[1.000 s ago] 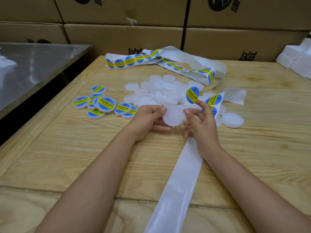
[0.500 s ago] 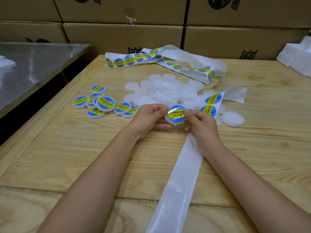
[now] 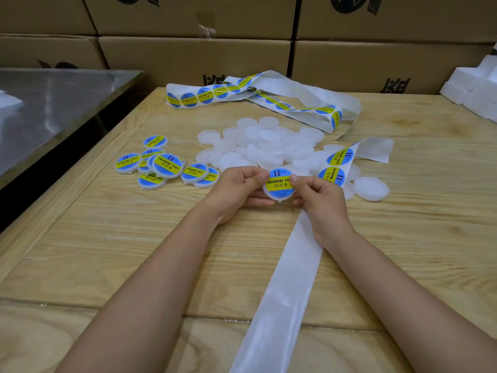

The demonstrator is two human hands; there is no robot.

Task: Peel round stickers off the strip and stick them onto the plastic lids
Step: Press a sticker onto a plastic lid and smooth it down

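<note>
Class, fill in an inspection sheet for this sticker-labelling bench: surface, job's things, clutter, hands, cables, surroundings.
Surface: wooden table, pale planks.
Job's things: held lid with a sticker on it; bare lids piled behind it; labelled lids at left; sticker strip looped at the back; empty backing running toward the person.
Clutter: white foam blocks at far right.
Hands: left hand and right hand both pinch the held lid at its edges.
Cables: nothing seen.
Surroundings: cardboard boxes stacked behind; metal table at left.

I see blue stickers [image 3: 205, 95] with a yellow band and black lettering, milky white lids [image 3: 269, 135], a pale wood-grain counter [image 3: 134, 251], brown boxes [image 3: 188, 57].
</note>
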